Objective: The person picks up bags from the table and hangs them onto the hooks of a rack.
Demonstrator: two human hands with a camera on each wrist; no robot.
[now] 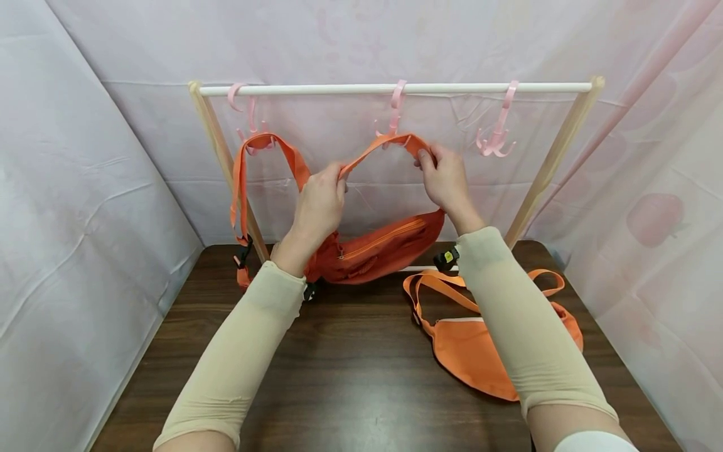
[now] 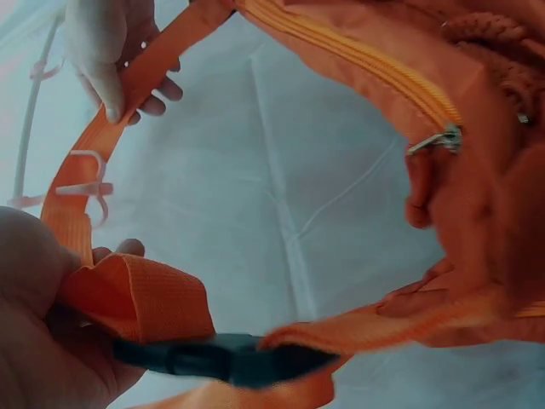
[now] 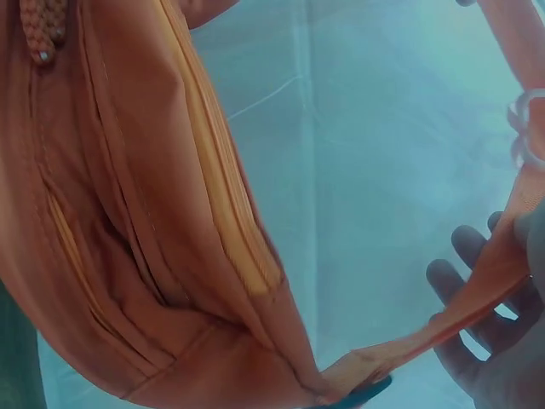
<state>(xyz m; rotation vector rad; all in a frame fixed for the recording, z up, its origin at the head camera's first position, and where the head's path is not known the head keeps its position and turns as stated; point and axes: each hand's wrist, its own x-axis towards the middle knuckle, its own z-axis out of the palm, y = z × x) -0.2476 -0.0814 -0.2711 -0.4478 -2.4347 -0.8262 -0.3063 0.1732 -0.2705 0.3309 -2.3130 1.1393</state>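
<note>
A dark orange waist bag [image 1: 378, 254] with a zipper hangs below both hands by its orange strap [image 1: 367, 150]. My left hand [image 1: 319, 204] grips one side of that strap; in the left wrist view a black buckle [image 2: 230, 358] lies just beside this hand. Farther right, my right hand [image 1: 446, 179] pinches the strap between thumb and fingers. Between the hands, the strap arches up against the prongs of the middle pink hook [image 1: 396, 103], and the left wrist view shows prongs in front of the webbing.
Another orange strap [image 1: 240, 182] loops over the left pink hook [image 1: 252, 113]. The right pink hook [image 1: 497, 132] hangs from the white rail [image 1: 452, 88]. A lighter orange waist bag [image 1: 474, 355] lies on the dark wooden table [image 1: 339, 376], partly behind the right forearm.
</note>
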